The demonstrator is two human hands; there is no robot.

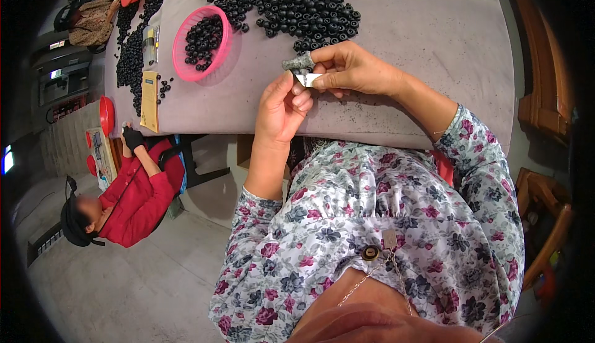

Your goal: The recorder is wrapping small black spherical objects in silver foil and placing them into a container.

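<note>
My two hands meet over the near edge of the grey-covered table, fingertips almost touching. My left hand (282, 104) is closed in a pinch on a small black bead, mostly hidden by the fingers. Between the thumb and fingers of my right hand (350, 70) is a small white folded piece (308, 80), like paper, held against the bead. A grey speckled wrap (299, 62) covers the tip of my right index finger. Just beyond the hands spreads a large heap of black beads (310, 8) with holes through them.
A pink basket (178, 52) holding black beads stands left of the heap. More beads (130, 58) line the table's left side, near a yellow-brown card (149, 98) and a clear packet (150, 44). Beyond the left edge sits a person in red (142, 200). Wooden chairs (545, 219) stand at right.
</note>
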